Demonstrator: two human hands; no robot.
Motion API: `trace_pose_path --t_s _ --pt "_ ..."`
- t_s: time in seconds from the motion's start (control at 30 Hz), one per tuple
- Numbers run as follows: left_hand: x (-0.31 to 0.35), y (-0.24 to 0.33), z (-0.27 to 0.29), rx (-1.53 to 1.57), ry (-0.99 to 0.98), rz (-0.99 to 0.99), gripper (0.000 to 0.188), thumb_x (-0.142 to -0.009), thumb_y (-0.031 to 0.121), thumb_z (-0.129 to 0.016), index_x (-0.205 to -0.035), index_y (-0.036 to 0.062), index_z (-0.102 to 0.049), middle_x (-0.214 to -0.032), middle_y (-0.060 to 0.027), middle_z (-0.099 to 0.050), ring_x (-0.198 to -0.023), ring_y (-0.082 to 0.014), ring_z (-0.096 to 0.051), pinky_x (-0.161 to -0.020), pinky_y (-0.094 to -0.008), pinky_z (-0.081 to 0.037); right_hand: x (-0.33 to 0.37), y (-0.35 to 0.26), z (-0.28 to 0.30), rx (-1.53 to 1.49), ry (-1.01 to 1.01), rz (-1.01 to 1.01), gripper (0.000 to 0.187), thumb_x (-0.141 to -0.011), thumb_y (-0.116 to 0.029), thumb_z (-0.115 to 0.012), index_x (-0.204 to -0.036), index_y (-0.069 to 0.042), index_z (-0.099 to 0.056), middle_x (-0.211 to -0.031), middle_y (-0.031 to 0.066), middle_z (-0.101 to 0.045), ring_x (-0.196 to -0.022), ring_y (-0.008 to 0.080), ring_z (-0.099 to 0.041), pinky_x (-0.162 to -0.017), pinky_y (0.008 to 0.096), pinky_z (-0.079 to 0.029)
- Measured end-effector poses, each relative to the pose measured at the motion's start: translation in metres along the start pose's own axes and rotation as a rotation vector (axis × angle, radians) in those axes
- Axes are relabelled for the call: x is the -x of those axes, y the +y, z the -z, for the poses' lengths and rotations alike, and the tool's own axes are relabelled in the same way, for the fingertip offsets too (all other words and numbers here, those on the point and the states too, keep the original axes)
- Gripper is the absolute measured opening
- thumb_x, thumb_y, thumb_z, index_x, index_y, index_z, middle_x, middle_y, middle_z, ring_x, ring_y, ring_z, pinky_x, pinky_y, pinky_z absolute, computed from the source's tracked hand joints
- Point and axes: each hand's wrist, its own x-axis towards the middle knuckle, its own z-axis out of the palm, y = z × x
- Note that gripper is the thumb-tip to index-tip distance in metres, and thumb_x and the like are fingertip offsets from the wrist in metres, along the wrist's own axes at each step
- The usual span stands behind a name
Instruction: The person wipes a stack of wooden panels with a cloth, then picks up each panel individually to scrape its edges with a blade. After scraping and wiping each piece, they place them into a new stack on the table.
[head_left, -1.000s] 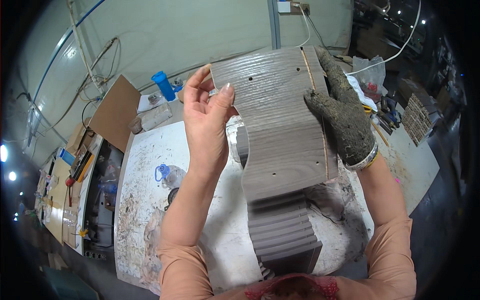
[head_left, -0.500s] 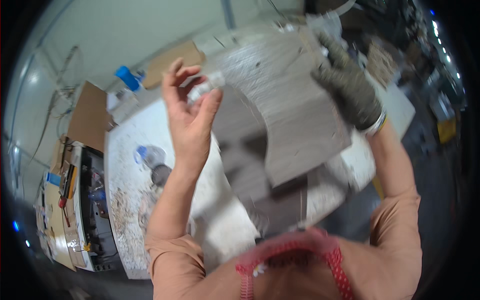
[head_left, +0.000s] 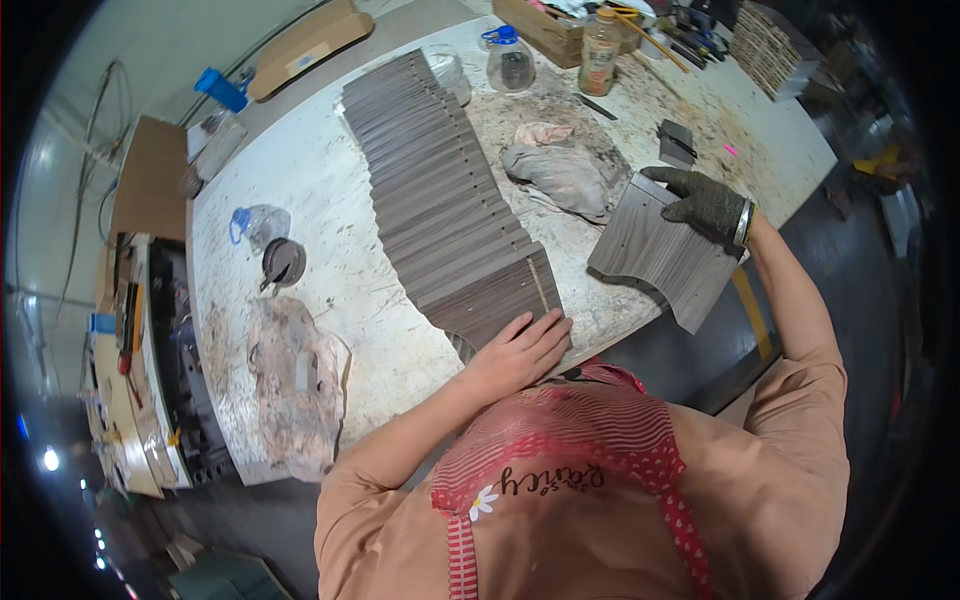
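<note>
My right hand [head_left: 708, 205], in a dark work glove, grips the upper edge of a grey wood-grain panel [head_left: 668, 252] with a curved cutout. The panel is tilted over the table's right front edge. My bare left hand [head_left: 518, 352] lies flat, fingers stretched out, on the near end of a long row of overlapping panels [head_left: 440, 190] of the same grey grain. This row runs from the far side of the table to the front edge. Between the row and the held panel, a crumpled grey rag [head_left: 565, 178] rests on the tabletop.
The stained white table [head_left: 360, 390] holds a clear jug with blue cap [head_left: 510, 65], a bottle [head_left: 598, 55], and a dark scraper-like piece [head_left: 676, 143]. To the left are another clear jug [head_left: 268, 225], a round dark container [head_left: 284, 262] and a stained cloth [head_left: 290, 380]. A wicker basket [head_left: 770, 50] stands far right.
My left hand has come down from the air onto the near end of the panel row. The panel in my right hand has moved lower and to the right, uncovering the row and rag.
</note>
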Motion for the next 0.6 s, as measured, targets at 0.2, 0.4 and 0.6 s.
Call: trace_pose_path --t_s 0.2,0.4,0.6 --pt "0.001 0.000 0.000 -0.287 -0.127 -0.032 0.046 -0.086 0.020 -0.049 -0.132 0.0176 -0.051 -0.143 0.0000 -0.045 -0.128 -0.0150 -0.044 -0.101 -0.0382 -0.034 -0.032 0.000 0.007 0.202 -0.218 0.073 0.070 -0.073 -0.009 -0.065 -0.140 -0.011 -0.044 -0.128 0.0121 -0.058 -0.112 0.0209 -0.054 -0.097 0.0321 -0.042" --pt "0.007 -0.035 0.012 -0.472 -0.154 0.019 0.046 -0.086 0.023 -0.053 -0.132 0.0236 -0.052 -0.140 0.0046 -0.048 -0.129 -0.0132 -0.042 -0.106 -0.0358 -0.029 -0.106 -0.011 0.004 0.646 -0.533 0.271 0.068 -0.073 -0.011 -0.072 -0.136 -0.019 -0.050 -0.126 0.0108 -0.061 -0.109 0.0235 -0.057 -0.094 0.0352 -0.045" --pt "0.004 -0.035 -0.002 -0.516 -0.131 0.115 0.044 -0.085 0.029 -0.055 -0.130 0.0276 -0.054 -0.142 0.0110 -0.045 -0.128 -0.0114 -0.040 -0.106 -0.0366 -0.028 -0.144 -0.024 -0.035 0.849 -0.573 0.427 0.054 -0.071 -0.011 -0.073 -0.123 -0.011 -0.061 -0.119 0.0105 -0.065 -0.103 0.0248 -0.062 -0.090 0.0359 -0.047"
